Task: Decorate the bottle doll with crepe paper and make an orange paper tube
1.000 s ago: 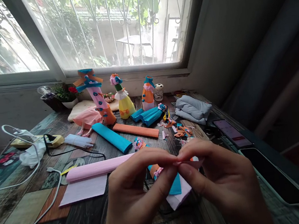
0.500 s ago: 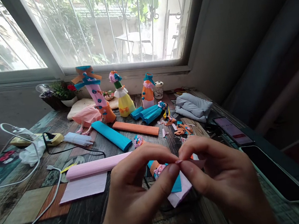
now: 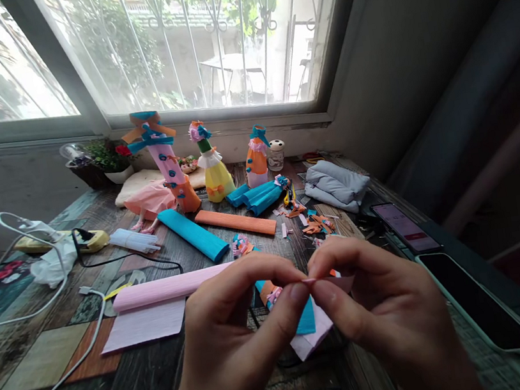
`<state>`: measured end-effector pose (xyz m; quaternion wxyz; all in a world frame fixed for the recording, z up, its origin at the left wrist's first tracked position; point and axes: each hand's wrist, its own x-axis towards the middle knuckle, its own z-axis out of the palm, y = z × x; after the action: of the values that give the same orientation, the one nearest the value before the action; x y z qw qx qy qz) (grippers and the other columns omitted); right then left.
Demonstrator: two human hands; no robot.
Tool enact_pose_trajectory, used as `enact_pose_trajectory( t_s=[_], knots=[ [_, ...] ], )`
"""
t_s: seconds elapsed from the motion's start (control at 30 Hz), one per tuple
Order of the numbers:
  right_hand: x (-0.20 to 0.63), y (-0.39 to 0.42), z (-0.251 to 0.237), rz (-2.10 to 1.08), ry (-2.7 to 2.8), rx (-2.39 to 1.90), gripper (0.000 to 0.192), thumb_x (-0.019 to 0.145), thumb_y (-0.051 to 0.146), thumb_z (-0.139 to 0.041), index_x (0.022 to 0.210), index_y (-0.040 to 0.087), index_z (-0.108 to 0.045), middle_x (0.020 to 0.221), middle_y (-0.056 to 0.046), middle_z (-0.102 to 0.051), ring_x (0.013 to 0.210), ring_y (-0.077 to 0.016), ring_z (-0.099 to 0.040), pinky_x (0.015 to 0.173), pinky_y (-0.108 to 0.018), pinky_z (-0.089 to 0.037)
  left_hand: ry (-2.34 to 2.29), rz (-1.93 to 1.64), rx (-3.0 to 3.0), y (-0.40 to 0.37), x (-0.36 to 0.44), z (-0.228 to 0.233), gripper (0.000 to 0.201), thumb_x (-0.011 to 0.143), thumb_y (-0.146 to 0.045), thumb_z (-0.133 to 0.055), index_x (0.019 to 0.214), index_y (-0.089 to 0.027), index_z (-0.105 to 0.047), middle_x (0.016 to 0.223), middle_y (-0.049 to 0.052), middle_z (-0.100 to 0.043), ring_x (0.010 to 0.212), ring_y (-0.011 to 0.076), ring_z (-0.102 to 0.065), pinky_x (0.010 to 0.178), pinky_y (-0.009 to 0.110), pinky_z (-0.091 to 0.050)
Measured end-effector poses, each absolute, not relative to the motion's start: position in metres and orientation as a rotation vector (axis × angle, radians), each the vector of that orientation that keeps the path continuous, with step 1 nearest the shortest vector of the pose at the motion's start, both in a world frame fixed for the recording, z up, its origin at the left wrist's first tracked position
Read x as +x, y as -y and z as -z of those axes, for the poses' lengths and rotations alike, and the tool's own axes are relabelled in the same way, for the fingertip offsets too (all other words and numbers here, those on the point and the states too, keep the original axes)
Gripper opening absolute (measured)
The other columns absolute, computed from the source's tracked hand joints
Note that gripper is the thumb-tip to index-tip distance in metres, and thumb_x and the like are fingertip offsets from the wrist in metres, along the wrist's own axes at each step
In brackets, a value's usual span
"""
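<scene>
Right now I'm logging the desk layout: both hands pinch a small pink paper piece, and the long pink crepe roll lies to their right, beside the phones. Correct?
Not quite. The head view shows the left hand and right hand pinching the small pink paper piece, but the long pink crepe roll lies to their left. The phones are on the right.

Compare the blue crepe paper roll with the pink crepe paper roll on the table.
The blue crepe paper roll is fully rolled up; the pink crepe paper roll is partly unrolled, with a flat sheet trailing from it. The blue roll lies at a slant farther from the hands; the pink roll lies nearly crosswise, close to the left hand. Both lie flat on the wooden table.
</scene>
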<state>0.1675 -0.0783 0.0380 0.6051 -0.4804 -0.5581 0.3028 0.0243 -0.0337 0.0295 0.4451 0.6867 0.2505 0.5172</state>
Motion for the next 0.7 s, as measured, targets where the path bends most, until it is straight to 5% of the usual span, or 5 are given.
enact_pose_trajectory(
  t_s=[0.7],
  knots=[
    [0.1686, 0.0770, -0.0385, -0.765, 1.314, -1.124, 0.005, 0.075, 0.018, -0.062, 0.072, 0.021, -0.060, 0.065, 0.002, -0.058, 0.056, -0.0122, -0.053, 0.049, -0.022, -0.042, -0.627, -1.178, 1.855, 0.0301, 0.0202, -0.0322, 0.008, 0.084, -0.017, -0.060, 0.078, -0.022, -0.058, 0.074, -0.002, -0.059, 0.068, 0.0123, -0.058, 0.062, 0.022, -0.048]
  ],
)
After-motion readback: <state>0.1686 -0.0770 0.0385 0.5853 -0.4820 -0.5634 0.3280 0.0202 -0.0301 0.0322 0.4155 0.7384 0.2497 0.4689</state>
